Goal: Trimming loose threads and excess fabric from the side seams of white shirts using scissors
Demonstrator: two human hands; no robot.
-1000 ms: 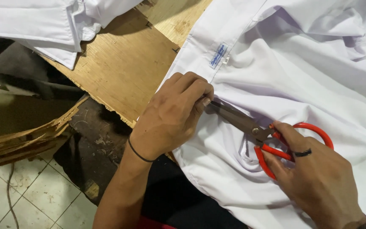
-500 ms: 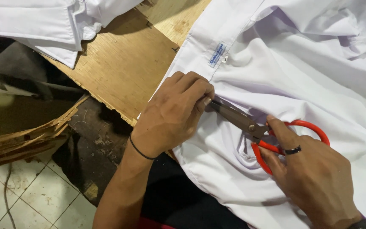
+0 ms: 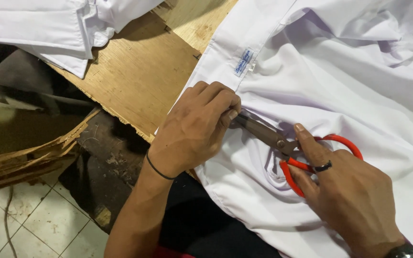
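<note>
Cutting at a white shirt on the desk edge

Lying across the right and centre of the view, the white shirt (image 3: 340,86) covers most of the wooden desk (image 3: 144,71), and its lower part hangs over the near desk edge. Bare wood shows only to the left of the shirt, between it and a folded white garment (image 3: 39,28) at the top left corner. The desk's front edge is ragged and splintered; below it are dark clutter, cardboard sheets (image 3: 20,157) and a tiled floor (image 3: 39,224). Open room lies mainly on that bare strip of wood.

The left hand (image 3: 194,129) is curled, fingers pressed together, pinching the shirt cloth just below the collar band; a thin dark band circles its wrist. The right hand (image 3: 354,196) grips red-handled scissors (image 3: 288,145), fingers through the loops, index finger laid along the top, a dark ring on one finger. The dark blades point toward the left hand, their tips hidden behind its fingertips; I cannot tell how far apart they are.

The shirt is plain white, creased, with a small label (image 3: 243,62) sewn on the collar band.
</note>
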